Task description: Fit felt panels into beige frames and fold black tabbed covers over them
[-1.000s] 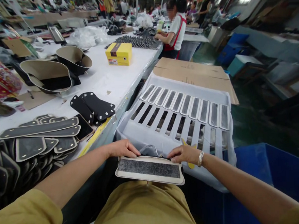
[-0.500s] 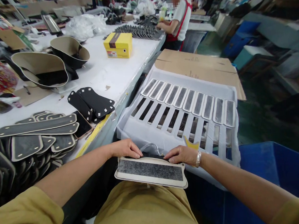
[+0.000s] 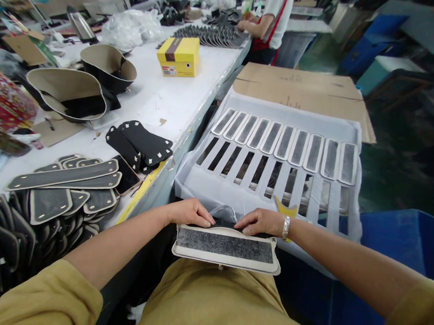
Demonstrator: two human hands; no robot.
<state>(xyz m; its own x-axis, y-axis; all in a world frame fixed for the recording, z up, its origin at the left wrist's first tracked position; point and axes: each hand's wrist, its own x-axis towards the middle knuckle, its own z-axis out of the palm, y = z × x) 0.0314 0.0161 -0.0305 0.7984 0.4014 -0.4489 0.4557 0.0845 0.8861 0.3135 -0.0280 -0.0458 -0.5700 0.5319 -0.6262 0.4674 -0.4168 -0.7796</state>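
Close to my lap is a long cream panel (image 3: pixel 225 247) with a dark grey strip along its middle. Black material shows behind its far edge. My left hand (image 3: pixel 191 214) pinches that far edge left of the middle, thumb and fingers pressed together. My right hand (image 3: pixel 262 222), with a silvery bracelet at the wrist, grips the same edge further right with bent fingers. The panel tilts slightly down to the right. Under the hands, the fingertips on the far side are hidden. Just beyond my right hand is a yellow pointed piece (image 3: pixel 285 208).
A slotted, cloth-covered rack (image 3: pixel 196 183) carries a row of cream-edged grey panels (image 3: pixel 283 142). Left on the white table (image 3: pixel 157 102) lie grey pieces with eyelets (image 3: pixel 51 204), black pieces (image 3: pixel 145 143), open bag bodies (image 3: pixel 67 91) and a yellow box (image 3: pixel 179 57). A blue bin (image 3: pixel 390 249) stands right; a co-worker (image 3: pixel 272 25) stands beyond.
The view has shifted, so the table and rack appear slightly further right. Both hands keep their grip on the panel, with little change in pose.
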